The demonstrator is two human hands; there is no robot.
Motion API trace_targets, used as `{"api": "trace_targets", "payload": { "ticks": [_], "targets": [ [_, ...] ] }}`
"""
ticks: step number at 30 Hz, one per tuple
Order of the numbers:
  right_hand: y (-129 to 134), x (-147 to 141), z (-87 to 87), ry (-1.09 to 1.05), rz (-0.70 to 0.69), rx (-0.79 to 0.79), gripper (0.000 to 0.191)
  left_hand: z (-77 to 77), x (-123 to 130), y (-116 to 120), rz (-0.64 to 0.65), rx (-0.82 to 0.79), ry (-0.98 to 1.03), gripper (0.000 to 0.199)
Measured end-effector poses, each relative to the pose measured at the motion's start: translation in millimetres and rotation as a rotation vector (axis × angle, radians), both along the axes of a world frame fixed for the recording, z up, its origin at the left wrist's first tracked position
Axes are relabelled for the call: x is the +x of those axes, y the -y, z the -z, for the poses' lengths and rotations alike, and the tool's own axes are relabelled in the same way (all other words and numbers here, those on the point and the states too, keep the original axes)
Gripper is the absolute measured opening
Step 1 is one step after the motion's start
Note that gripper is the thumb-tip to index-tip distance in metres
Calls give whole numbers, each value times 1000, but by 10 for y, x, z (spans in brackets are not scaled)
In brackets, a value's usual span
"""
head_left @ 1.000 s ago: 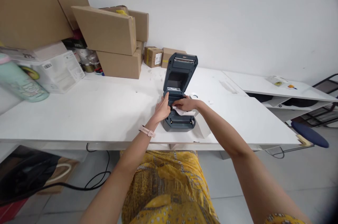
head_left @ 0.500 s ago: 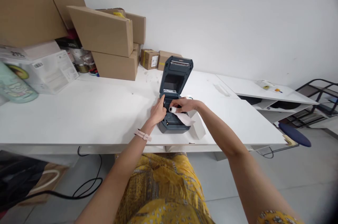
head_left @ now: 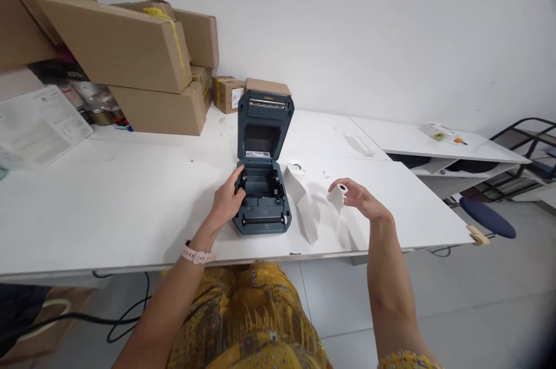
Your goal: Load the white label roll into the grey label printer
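A dark blue-grey label printer [head_left: 260, 226] stands on the white table with its lid [head_left: 266, 103] raised and its roll bay bare inside. My left hand [head_left: 228, 194] grips the printer's left edge, fingertips and thumb at the roll holder [head_left: 244, 179]. Off to the right, my right hand [head_left: 358, 198] holds a small roll of white paper [head_left: 337, 194] just above the table, its loose end hanging down. Between the printer and that hand lies another roll of white labels [head_left: 295, 171], with a long strip [head_left: 307, 215] unwound toward the front edge.
Cardboard boxes [head_left: 152, 111] are stacked at the back left, with a small taped box [head_left: 228, 94] behind the printer. A white carton [head_left: 47, 125] stands at far left. Beyond the table's right end are a blue stool seat [head_left: 487, 217] and a black metal rack [head_left: 534, 143].
My right hand has lifted the small paper roll out of the printer and carried it to the right. My left hand stays at the printer's left side. The view has shifted.
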State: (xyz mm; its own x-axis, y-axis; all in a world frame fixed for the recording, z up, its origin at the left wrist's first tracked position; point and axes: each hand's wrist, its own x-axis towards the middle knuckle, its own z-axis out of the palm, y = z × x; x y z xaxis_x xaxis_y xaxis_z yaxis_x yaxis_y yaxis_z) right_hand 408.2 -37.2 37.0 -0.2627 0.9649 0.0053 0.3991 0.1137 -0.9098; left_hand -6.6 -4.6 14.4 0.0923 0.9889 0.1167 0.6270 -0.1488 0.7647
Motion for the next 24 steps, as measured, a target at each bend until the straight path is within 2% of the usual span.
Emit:
{"api": "trace_targets", "payload": {
  "ticks": [3,6,8,11,14,16,20,24],
  "targets": [
    [-165,-20,265,24,9,-84,47,19,-1,-16,-2,20,-9,70],
    [-262,-48,393,30,19,-137,60,70,-9,-42,1,35,36,71],
    [-275,-13,369,17,24,-141,73,110,-16,-61,6,41,88,72],
    [-336,45,196,14,30,-93,81,152,-25,-79,8,56,142,72],
    [-588,-40,-1,164,-13,-55,78,158,-28,-78,11,55,158,75],
    [-843,-202,-62,256,-55,-64,82,145,-30,-68,14,46,162,77],
    [-1270,-589,13,275,-132,-92,80,131,-39,-49,36,28,168,78],
    [-1335,-735,82,236,-138,-69,66,177,-50,-48,39,21,204,78]
  ]
}}
